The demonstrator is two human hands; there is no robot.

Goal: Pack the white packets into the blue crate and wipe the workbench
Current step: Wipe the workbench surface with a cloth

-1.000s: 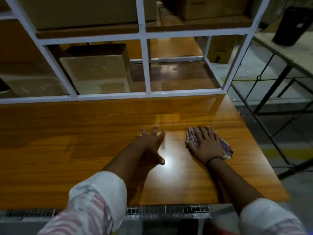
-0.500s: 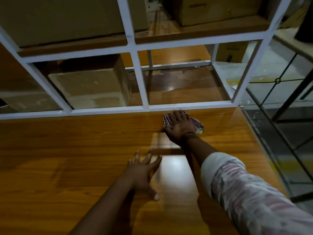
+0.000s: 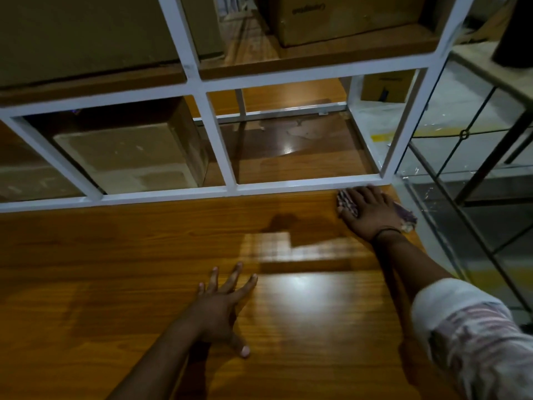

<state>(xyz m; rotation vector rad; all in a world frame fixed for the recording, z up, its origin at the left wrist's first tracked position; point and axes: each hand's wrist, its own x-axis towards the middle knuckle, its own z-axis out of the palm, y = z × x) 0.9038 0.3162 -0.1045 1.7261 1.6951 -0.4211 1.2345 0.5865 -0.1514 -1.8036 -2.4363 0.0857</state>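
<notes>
Patterned cloth mostly hidden under right hand, blurred

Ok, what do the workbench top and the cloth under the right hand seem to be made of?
Workbench: looks like wood or wood-grain laminate, glossy; grain lines and a bright reflection show. Cloth: soft patterned fabric, probably woven; it bunches under the right hand pressing it.
</notes>
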